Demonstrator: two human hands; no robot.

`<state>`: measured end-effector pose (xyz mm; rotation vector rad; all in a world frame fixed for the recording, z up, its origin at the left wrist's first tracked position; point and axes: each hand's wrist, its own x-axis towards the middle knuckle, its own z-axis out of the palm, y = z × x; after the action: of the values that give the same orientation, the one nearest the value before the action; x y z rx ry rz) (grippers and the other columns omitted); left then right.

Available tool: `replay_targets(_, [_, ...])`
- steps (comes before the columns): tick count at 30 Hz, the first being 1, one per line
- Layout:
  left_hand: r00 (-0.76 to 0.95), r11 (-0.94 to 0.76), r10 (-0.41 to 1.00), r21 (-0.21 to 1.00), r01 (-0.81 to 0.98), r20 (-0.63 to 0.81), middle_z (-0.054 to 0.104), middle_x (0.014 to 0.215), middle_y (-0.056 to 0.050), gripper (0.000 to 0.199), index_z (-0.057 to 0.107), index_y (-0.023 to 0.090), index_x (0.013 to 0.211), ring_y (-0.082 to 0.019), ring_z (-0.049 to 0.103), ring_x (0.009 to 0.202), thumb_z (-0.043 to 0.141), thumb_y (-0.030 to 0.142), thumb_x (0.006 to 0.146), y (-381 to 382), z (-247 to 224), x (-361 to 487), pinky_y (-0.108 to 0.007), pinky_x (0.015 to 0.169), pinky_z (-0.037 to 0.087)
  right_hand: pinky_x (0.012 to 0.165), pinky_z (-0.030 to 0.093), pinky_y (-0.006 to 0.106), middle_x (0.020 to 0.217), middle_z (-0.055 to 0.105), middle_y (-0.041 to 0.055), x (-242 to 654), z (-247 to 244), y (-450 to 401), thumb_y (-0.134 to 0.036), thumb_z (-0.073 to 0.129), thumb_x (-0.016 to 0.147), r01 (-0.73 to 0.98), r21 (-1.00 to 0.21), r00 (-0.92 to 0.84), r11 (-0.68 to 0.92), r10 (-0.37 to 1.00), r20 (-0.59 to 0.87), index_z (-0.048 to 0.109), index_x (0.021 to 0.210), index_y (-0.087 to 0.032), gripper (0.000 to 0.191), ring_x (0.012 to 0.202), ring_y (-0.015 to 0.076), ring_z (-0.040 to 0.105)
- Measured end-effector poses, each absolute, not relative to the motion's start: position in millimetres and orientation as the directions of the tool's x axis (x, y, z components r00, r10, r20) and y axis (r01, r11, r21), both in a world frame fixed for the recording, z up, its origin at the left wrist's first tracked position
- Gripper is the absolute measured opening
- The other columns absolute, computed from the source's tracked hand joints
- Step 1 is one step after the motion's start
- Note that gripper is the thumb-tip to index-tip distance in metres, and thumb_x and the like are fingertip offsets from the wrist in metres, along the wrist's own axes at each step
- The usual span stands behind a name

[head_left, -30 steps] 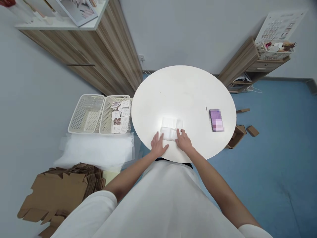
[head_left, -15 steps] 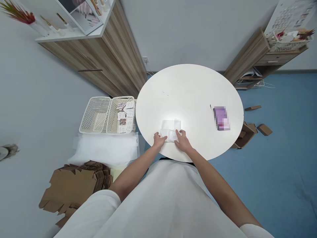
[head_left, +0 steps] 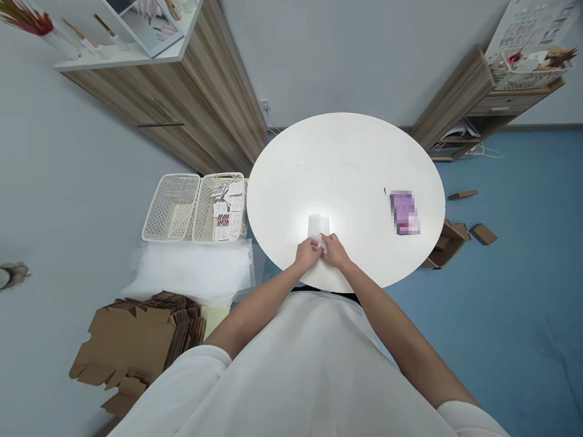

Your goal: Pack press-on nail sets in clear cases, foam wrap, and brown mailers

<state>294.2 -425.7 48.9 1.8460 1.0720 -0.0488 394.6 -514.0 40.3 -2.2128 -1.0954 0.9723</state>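
Observation:
A small white sheet-like wrap (head_left: 318,226), folded narrow, lies near the front edge of the white oval table (head_left: 346,164). My left hand (head_left: 308,253) grips its near end from the left, fingers curled. Close against it, my right hand (head_left: 334,249) pinches the same end from the right. The fingers of both hands nearly touch. Whatever may be inside the wrap is hidden. On the right part of the table lies a purple item (head_left: 404,212), blurred by pixels.
Left of the table stand two white baskets, one (head_left: 172,207) beside another with printed cards (head_left: 222,220). White sheets (head_left: 195,270) and flat brown cardboard boxes (head_left: 127,343) are stacked nearer me. An open carton (head_left: 449,246) sits on the floor at right.
Both hands have come together at the near end of the white wrap. The wrap has become narrower, its left side now folded in. The view has shifted slightly.

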Motion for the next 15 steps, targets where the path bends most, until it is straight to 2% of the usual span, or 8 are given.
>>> replay_targets(3, [0.644, -0.208, 0.630, 0.705, 0.678, -0.434, 0.060, 0.076, -0.002, 0.011, 0.054, 0.019, 0.084, -0.015, 0.056, 0.071, 0.048, 0.027, 0.079, -435.4, 50.6, 295.3, -0.028, 0.067, 0.046, 0.078, 0.043, 0.028, 0.100, 0.044, 0.0054, 401.4, 42.3, -515.0, -0.021, 0.051, 0.072, 0.364, -0.745, 0.412, -0.559, 0.814, -0.409, 0.036, 0.129, -0.021, 0.060, 0.083, 0.0144, 0.051])
replay_targets(6, [0.738, -0.375, 0.580, 0.691, 0.618, -0.346, 0.057, 0.085, -0.006, 0.018, 0.054, 0.017, 0.090, -0.017, 0.055, 0.080, 0.039, 0.022, 0.082, -445.0, 52.0, 287.0, -0.032, 0.074, 0.045, 0.078, 0.043, 0.028, 0.094, 0.048, 0.0037, 401.0, 43.5, -511.0, -0.028, 0.045, 0.077, 0.283, -0.748, 0.479, -0.601, 0.764, -0.433, 0.045, 0.123, -0.022, 0.047, 0.081, 0.0141, 0.052])
replay_targets(10, [0.842, -0.583, 0.483, 0.629, 0.515, -0.242, 0.051, 0.096, -0.009, 0.027, 0.052, 0.016, 0.103, -0.021, 0.051, 0.091, 0.042, 0.019, 0.079, -456.9, 52.5, 274.2, -0.036, 0.081, 0.043, 0.074, 0.042, 0.029, 0.091, 0.052, 0.0051, 390.5, 42.7, -501.4, -0.033, 0.043, 0.079, 0.319, -0.652, 0.629, -0.688, 0.668, -0.397, 0.052, 0.115, -0.021, 0.039, 0.082, 0.0163, 0.052])
replay_targets(13, [0.880, -0.615, 0.422, 0.646, 0.453, -0.216, 0.052, 0.099, -0.008, 0.033, 0.049, 0.017, 0.111, -0.021, 0.049, 0.094, 0.041, 0.023, 0.081, -454.2, 54.1, 269.0, -0.035, 0.084, 0.042, 0.074, 0.041, 0.028, 0.092, 0.053, 0.0054, 387.1, 39.6, -500.4, -0.025, 0.037, 0.082, 0.350, -0.645, 0.640, -0.679, 0.676, -0.365, 0.052, 0.114, -0.021, 0.036, 0.082, 0.0156, 0.053])
replay_targets(15, [0.876, -0.601, 0.442, 0.661, 0.449, -0.194, 0.053, 0.102, -0.008, 0.034, 0.047, 0.018, 0.115, -0.020, 0.049, 0.098, 0.036, 0.024, 0.084, -445.0, 55.7, 268.8, -0.035, 0.087, 0.041, 0.074, 0.041, 0.028, 0.091, 0.053, 0.0050, 388.9, 37.0, -502.1, -0.022, 0.037, 0.081, 0.367, -0.665, 0.624, -0.651, 0.702, -0.343, 0.051, 0.114, -0.021, 0.036, 0.082, 0.0152, 0.052])
